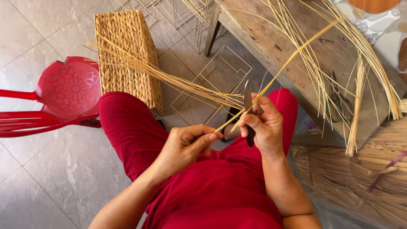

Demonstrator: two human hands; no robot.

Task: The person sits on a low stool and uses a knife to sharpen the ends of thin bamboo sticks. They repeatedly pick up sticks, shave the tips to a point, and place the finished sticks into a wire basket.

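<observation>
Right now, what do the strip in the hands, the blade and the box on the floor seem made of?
Strip: pale cane or reed, probably; thin, bending.
Blade: grey metal, dull sheen, in the right hand.
Box: braided plant fibre, matte tan.
Left hand pinches the strip's end.

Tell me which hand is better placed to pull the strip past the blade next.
Left, probably. The left hand already pinches the near end of the strip, free to draw it back. The right hand is occupied gripping the knife against the strip.

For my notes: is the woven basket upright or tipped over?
Tipped: the basket lies on its long side on the floor, woven wall facing up.
</observation>
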